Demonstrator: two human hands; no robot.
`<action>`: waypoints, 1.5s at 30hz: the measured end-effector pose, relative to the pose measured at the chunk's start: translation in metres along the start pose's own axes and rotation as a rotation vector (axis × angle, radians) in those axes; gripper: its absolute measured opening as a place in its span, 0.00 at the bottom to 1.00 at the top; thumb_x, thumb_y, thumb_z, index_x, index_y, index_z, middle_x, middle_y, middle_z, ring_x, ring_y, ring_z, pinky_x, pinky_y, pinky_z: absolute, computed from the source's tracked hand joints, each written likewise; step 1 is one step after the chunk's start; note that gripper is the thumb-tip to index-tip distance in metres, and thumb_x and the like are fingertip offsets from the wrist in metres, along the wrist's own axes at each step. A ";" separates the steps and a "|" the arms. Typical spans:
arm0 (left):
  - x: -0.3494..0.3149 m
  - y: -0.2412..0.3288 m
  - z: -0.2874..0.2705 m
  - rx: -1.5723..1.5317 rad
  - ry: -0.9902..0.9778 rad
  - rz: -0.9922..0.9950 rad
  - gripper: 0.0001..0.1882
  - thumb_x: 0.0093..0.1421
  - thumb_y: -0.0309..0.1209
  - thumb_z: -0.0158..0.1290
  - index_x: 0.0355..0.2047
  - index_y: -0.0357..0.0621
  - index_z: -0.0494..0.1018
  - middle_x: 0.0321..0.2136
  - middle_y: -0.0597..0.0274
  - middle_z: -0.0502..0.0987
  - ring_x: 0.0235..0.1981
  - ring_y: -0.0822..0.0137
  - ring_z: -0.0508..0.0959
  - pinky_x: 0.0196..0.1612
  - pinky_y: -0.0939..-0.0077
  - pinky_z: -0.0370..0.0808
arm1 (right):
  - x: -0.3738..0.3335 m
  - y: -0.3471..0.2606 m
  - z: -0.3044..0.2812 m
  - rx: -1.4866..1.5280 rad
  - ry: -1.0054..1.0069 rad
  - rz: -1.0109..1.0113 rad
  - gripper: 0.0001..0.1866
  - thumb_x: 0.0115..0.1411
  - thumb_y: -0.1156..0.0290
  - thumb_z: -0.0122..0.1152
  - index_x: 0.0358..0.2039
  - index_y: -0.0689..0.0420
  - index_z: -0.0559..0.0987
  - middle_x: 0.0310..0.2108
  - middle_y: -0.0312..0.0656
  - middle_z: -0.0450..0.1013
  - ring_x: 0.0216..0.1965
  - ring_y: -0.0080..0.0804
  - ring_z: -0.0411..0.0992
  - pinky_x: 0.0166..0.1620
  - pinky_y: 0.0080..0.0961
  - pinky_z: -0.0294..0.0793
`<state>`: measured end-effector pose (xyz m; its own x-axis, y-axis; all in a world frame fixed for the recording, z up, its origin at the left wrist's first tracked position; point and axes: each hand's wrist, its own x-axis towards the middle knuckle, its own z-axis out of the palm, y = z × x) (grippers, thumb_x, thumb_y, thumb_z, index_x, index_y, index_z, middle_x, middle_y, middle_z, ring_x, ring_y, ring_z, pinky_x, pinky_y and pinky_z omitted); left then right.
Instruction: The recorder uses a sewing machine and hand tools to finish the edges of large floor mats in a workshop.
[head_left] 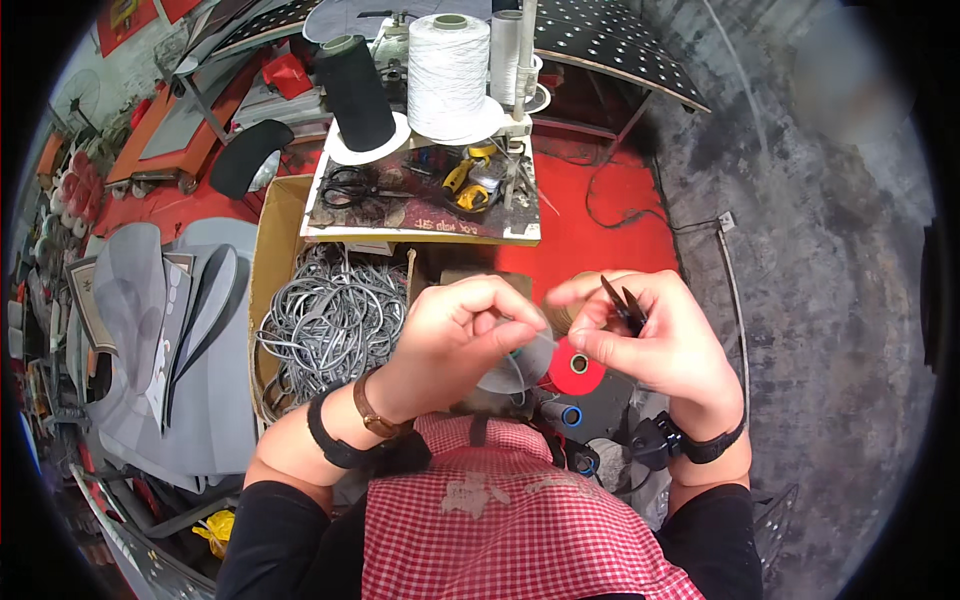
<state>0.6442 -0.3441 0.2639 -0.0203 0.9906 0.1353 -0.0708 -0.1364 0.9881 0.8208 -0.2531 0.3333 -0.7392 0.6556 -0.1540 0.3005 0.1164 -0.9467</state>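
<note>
Grey piece (515, 365) – thin, curved, pinched in left hand (455, 335), snips (625, 305) in right hand (650, 345)

Grey concrete floor (800, 200), red mat (600, 230), cluttered workbench (420, 225)

1. A small board shelf (420, 232) sits above the cardboard box (272, 262) of grey cords.
2. On the shelf's far edge stand a black thread cone (356, 92) and a white thread cone (447, 75).
3. Black scissors (350, 186) lie on the shelf's near left.
4. A yellow-handled tool (466, 183) lies right of the scissors.
</note>
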 end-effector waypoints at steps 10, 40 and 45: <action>0.009 0.003 0.027 -0.599 -0.124 -0.178 0.16 0.51 0.21 0.55 0.41 0.35 0.67 0.29 0.62 0.77 0.33 0.77 0.76 0.35 0.86 0.71 | 0.003 0.000 -0.007 0.250 -0.029 0.057 0.03 0.44 0.77 0.59 0.18 0.63 0.76 0.21 0.34 0.71 0.24 0.14 0.66 0.32 0.15 0.65; 0.015 -0.009 0.035 -0.450 0.154 0.026 0.04 0.55 0.23 0.52 0.28 0.35 0.74 0.26 0.65 0.72 0.28 0.77 0.70 0.34 0.85 0.66 | -0.027 0.042 0.015 0.613 0.009 0.131 0.10 0.58 0.71 0.53 0.39 0.60 0.70 0.27 0.35 0.71 0.18 0.10 0.59 0.19 0.08 0.56; 0.014 -0.005 0.035 -0.511 0.236 0.029 0.04 0.56 0.23 0.50 0.27 0.35 0.73 0.26 0.66 0.70 0.26 0.78 0.68 0.31 0.86 0.64 | -0.036 0.048 0.031 0.215 0.323 -0.173 0.02 0.55 0.76 0.56 0.29 0.61 0.74 0.24 0.33 0.70 0.23 0.14 0.64 0.27 0.13 0.64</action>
<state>0.6789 -0.3287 0.2631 -0.2476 0.9652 0.0842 -0.5400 -0.2097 0.8152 0.8432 -0.2938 0.2842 -0.5305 0.8443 0.0763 0.0310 0.1092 -0.9935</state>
